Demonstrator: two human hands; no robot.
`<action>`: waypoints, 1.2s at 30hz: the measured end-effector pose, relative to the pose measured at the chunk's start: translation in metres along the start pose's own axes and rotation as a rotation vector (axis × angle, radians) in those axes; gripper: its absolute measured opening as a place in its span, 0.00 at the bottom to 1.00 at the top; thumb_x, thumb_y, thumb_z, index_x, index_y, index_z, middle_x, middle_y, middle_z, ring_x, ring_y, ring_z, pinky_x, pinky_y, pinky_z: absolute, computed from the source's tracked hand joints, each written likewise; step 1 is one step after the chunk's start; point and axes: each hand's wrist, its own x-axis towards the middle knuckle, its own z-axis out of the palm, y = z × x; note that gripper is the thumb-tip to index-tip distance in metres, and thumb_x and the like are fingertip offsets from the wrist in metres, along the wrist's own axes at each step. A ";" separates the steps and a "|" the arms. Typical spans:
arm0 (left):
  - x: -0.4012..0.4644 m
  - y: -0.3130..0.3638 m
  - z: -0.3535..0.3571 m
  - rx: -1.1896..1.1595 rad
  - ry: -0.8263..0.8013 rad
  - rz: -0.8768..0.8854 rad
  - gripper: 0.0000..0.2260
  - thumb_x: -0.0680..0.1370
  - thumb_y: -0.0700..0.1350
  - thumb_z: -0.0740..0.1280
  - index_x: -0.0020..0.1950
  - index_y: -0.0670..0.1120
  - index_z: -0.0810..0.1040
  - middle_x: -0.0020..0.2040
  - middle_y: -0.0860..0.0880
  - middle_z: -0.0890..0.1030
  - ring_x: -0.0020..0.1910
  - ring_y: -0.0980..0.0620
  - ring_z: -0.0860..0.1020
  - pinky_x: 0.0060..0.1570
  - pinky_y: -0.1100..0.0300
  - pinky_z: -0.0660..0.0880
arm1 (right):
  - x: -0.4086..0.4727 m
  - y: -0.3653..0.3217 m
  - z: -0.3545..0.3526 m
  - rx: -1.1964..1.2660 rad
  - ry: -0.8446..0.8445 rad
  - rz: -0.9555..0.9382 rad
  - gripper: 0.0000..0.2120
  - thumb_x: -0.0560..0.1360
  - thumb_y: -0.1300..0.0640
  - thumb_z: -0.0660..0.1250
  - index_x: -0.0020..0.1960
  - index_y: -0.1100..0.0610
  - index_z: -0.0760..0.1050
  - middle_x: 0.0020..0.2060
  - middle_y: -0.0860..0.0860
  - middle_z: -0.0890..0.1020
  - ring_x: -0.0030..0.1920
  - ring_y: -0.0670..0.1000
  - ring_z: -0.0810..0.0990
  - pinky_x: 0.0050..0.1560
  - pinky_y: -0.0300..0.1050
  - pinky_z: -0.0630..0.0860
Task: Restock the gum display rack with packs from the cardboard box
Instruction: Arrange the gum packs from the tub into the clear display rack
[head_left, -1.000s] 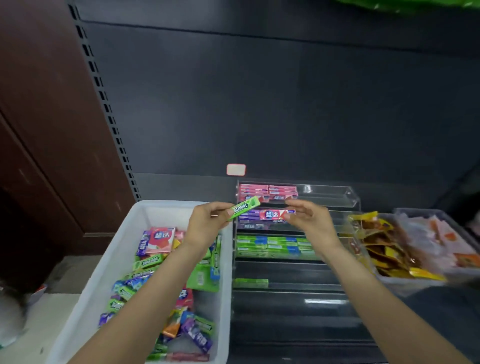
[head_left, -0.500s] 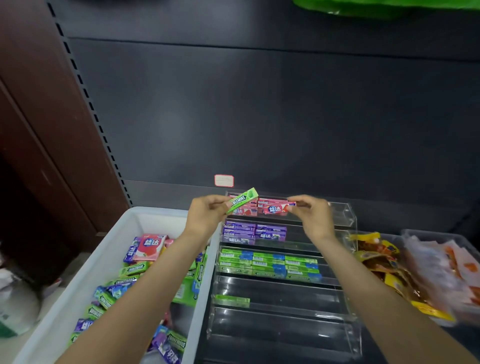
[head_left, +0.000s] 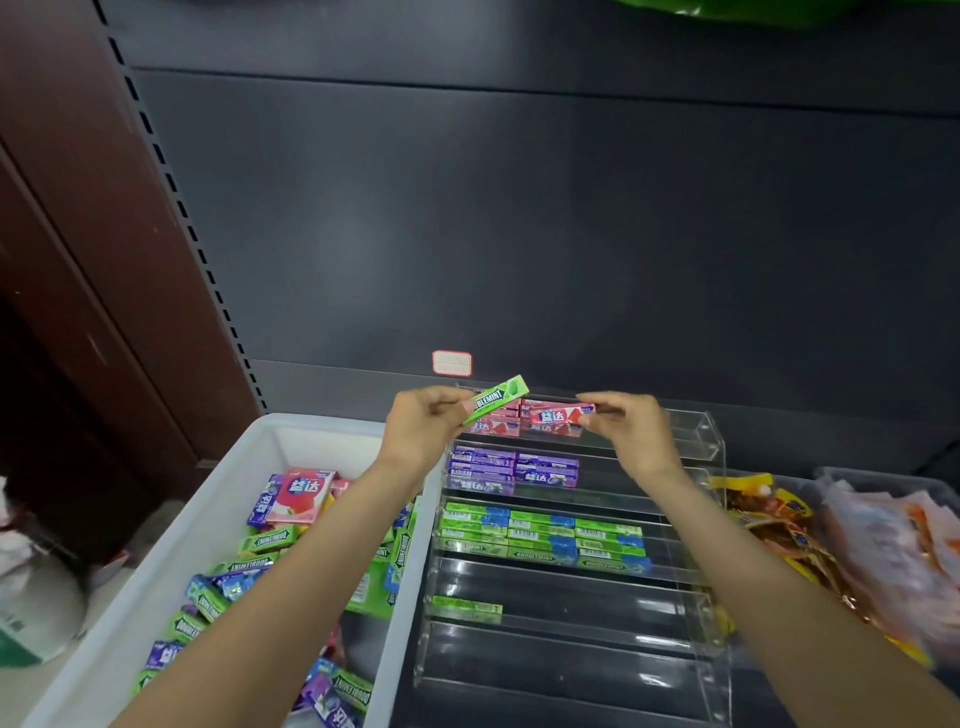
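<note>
Over the top tier of the clear acrylic gum rack (head_left: 696, 441), the right hand (head_left: 636, 434) is now pinching a red-pink gum pack (head_left: 558, 415) by its end and holding it level just above the pink packs already lying there; a second ago the same pack was lower, in front of the purple row. The person is judged to be about to seat it in the top tier, so one more pack is nearly stocked. The left hand (head_left: 423, 426) is still pinching a green Doublemint pack (head_left: 496, 399), tilted up beside the rack's top left corner, waiting its turn. The head camera is also tipping down, so more of the lower tiers is showing.

The white bin (head_left: 218, 493) at the left is serving as the supply, though the task names a cardboard box; it is still holding many loose packs. Both forearms are covering part of the bin and the rack's right side. Whether the red-pink pack is already touching the stack below is hard to tell. The small price tag (head_left: 452, 362) is unreadable, and the snack bags (head_left: 779, 519) at the right are blurred.
</note>
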 end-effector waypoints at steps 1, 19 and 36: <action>0.001 -0.001 -0.001 0.007 0.001 0.001 0.06 0.76 0.36 0.66 0.52 0.39 0.80 0.42 0.48 0.81 0.41 0.57 0.79 0.41 0.69 0.78 | 0.001 0.000 -0.001 -0.023 -0.028 -0.008 0.14 0.73 0.64 0.69 0.58 0.58 0.79 0.51 0.55 0.83 0.48 0.47 0.78 0.55 0.44 0.77; 0.000 -0.006 -0.002 0.093 0.010 0.009 0.07 0.76 0.38 0.67 0.52 0.40 0.80 0.45 0.45 0.82 0.46 0.50 0.80 0.47 0.63 0.77 | -0.001 -0.002 0.007 -0.366 -0.114 -0.196 0.10 0.75 0.62 0.67 0.55 0.59 0.81 0.50 0.54 0.80 0.51 0.49 0.77 0.52 0.35 0.70; -0.033 -0.026 -0.015 0.418 -0.207 0.172 0.07 0.75 0.41 0.70 0.53 0.46 0.81 0.48 0.49 0.82 0.44 0.56 0.79 0.43 0.76 0.72 | -0.066 -0.025 0.034 0.155 -0.248 -0.061 0.09 0.71 0.61 0.72 0.48 0.50 0.81 0.42 0.41 0.82 0.41 0.40 0.79 0.45 0.30 0.72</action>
